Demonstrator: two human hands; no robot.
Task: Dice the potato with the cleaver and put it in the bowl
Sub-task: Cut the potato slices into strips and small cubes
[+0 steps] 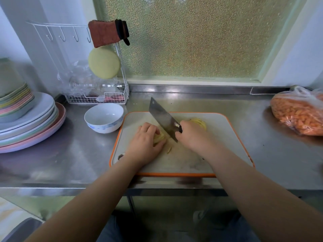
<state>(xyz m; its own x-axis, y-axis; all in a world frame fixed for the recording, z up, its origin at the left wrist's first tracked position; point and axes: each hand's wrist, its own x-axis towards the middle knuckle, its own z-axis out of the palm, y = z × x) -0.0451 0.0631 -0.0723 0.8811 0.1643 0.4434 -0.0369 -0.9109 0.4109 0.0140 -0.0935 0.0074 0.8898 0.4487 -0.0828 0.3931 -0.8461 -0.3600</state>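
Left hand [143,142] covers potato [160,137].

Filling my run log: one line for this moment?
left hand holds yellow potato strips | right hand grips steel cleaver | white ceramic bowl empty

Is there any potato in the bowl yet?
No, the bowl shows only its bare white inside; the potato pieces lie on the cutting board.

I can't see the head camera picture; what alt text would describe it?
A person's right hand holds a steel cleaver over pale potato strips that the left hand steadies on an orange-rimmed white cutting board. An empty white bowl sits left of it.
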